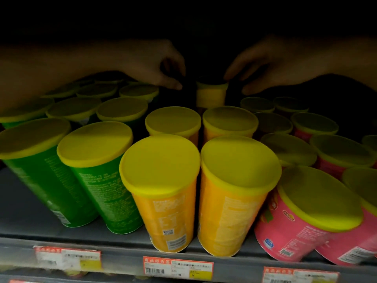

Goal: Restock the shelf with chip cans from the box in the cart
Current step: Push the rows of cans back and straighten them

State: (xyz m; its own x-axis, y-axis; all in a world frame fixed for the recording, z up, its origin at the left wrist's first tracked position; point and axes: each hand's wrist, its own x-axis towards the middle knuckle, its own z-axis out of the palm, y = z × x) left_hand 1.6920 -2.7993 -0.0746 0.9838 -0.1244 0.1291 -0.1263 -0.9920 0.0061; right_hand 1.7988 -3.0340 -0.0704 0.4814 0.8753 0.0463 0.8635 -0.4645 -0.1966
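Price tags (177,267) on the shelf (122,245) edge are nearest, paper labels on a grey lip. Behind them stand chip cans in rows by colour: green cans (95,174) on the left, orange cans (163,193) in the middle, pink cans (306,217) on the right, probably so each flavour sits over its own tag. All are smooth tubes with round yellow plastic lids. Both hands reach deep into the dark back of the orange row. One back can (211,94) stands there between them, apart from the front ones. The left hand (163,66) hangs just beside it, its fingers curled and apparently empty. The right hand (263,68) has its fingers bent near the lid; whether it touches, I cannot tell.
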